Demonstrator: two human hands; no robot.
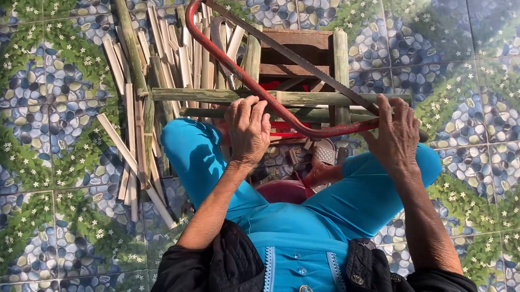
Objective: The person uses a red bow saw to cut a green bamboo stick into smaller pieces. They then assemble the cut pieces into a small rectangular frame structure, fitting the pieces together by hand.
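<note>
From your head camera, looking straight down, your left hand (248, 130) lies palm-down with its fingers curled over the bamboo pole (281, 97), a greenish length laid crosswise on the wooden stool (302, 55) in front of your knees; the hand presses on the pole where the red frame of the bow saw (269, 98) crosses it. Your right hand (397, 134) is clenched round the near end of the bow saw, to the right of the stool, with the fingers wrapped over the red tube. The saw runs from that grip up and away to the left, its red bow curving over the stool and its dark blade stretched straight between the two ends, slanting above the stool's top. A second, thinner bamboo length (258, 112) lies just beside the pole on your side of it, also across the stool. To the left of the stool, a heap of split bamboo strips (145, 110) is scattered on the tiled floor (43, 193), some leaning against the stool and some lying flat, with one longer green stick (129, 40) rising from the pile. Below the stool your legs, in bright blue trousers (213, 166), spread to either side, and a red plastic seat (283, 191) shows between them. One sandalled foot (323, 160) rests under the stool's near edge.
</note>
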